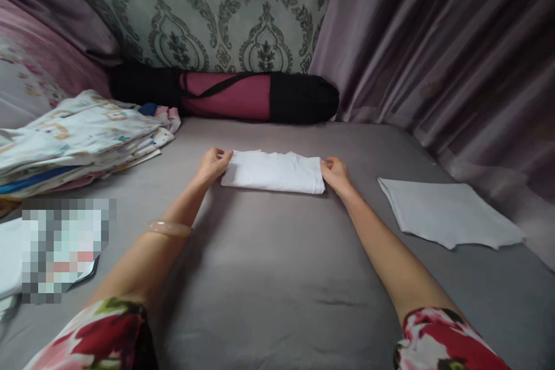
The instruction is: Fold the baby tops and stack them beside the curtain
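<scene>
- Head view, clock read from the cloth [274, 172]: white, folded into a flat strip, it lies mid-picture on the sheet [277, 272], its 6 o'clock edge smooth, its 12 o'clock edge uneven with layers peeking out.
- Left hand [214, 163], at 9 o'clock, pinches the cloth's end near its 10 o'clock corner.
- Right hand [336, 174], at 3 o'clock, pinches the opposite end near the 2 o'clock corner.
- Grey sheet runs between the forearms toward 6 o'clock; a narrower stretch separates the cloth from the bag [225, 96] at 12.
- Between 3 and 4 o'clock, a second piece [446, 211] of pale fabric lies flat, well apart from the right hand, its near edge wavy.
- Between 9 and 10 o'clock, a stack [78, 139] of laundry reaches the picture's left edge, apart from the left hand.
- At 8 o'clock, a pixelated item [73, 248]; cannot tell what.
- Bag: long, black and dark pink, below the patterned wall [264, 17]; contents hidden.
- At 2 o'clock, a curtain [411, 40] borders the sheet.
</scene>
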`<state>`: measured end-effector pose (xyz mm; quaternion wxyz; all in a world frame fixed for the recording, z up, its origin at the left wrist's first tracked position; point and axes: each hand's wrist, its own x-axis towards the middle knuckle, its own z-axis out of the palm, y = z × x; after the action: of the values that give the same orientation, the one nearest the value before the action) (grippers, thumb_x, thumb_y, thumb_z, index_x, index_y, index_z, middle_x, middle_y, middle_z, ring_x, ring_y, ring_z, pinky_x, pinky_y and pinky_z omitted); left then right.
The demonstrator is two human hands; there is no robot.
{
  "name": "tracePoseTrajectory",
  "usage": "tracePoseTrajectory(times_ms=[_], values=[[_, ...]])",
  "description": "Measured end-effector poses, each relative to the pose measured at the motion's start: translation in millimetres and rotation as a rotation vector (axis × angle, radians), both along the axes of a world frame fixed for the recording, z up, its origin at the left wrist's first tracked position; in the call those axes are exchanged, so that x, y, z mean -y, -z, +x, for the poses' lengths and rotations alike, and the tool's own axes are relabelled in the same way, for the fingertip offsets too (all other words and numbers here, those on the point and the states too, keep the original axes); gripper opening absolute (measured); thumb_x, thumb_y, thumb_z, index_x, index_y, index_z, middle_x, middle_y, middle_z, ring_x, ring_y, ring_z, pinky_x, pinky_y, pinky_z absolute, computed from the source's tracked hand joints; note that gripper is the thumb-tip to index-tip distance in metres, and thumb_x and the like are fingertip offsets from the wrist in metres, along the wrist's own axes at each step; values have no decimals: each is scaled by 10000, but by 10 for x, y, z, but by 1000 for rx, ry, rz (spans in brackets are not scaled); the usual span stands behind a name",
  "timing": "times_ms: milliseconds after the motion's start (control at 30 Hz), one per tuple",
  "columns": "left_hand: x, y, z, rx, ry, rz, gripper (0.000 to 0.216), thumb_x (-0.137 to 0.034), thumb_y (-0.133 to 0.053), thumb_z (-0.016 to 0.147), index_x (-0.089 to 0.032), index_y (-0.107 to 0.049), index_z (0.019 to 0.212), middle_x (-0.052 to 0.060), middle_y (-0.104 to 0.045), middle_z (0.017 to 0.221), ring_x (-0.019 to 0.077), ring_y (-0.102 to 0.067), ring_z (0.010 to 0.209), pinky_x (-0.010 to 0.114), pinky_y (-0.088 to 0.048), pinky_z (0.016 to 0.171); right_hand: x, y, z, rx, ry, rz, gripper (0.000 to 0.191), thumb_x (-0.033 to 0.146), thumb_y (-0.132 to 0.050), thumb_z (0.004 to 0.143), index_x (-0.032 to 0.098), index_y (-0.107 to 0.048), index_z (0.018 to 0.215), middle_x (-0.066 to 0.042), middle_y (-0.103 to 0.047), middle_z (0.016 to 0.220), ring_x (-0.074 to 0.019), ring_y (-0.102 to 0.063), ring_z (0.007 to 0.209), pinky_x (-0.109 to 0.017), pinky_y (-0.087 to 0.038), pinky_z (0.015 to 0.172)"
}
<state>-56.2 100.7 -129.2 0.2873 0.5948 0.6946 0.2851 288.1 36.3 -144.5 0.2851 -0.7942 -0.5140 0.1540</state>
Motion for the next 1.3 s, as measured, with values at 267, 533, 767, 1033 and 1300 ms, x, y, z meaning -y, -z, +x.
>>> tracePoseTrajectory(times_ms=[267,533,767,1033,1300], values=[[543,-174,-298,160,145,-240,498,-638,-671,632,-150,-629,722,19,-589,583,125,-511,500,222,-338,469,515,-70,-68,-18,-44,-145,333,387,-539,893,123,-685,1034,-112,-734,926,-195,-678,828,-255,-464,707],[592,-110,-216,25,157,-198,317,-485,-646,669,-171,-613,651,-36,-467,474,106,-411,436,230,-271,454,599,-171,-265,284,-142,-283,356,420,-476,903,162,-718,930,-154,-730,947,-248,-681,888,-278,-434,681],[582,-170,-126,-138,95,-172,302,-448,-603,725,-182,-586,583,-6,-499,476,140,-489,490,239,-323,492,572,-164,-258,310,-128,-321,397,460,-465,886,165,-730,904,-157,-731,933,-265,-685,876,-287,-427,649],[555,-89,-111,-384,84,15,236,-349,-541,812,-149,-651,873,107,-661,798,252,-631,821,324,-475,713,572,-313,-257,366,-127,-179,378,381,-436,931,130,-696,1041,-171,-704,1030,-272,-655,971,-331,-465,799],[499,-34,692,-588,641,411,466,-253,-345,957,-97,-452,1383,151,-468,1452,277,-350,1395,429,-283,1143,236,-259,-1029,481,-607,-2,573,333,-248,986,148,-267,1528,-73,-208,1610,-271,-97,1486,-538,-44,1178]])
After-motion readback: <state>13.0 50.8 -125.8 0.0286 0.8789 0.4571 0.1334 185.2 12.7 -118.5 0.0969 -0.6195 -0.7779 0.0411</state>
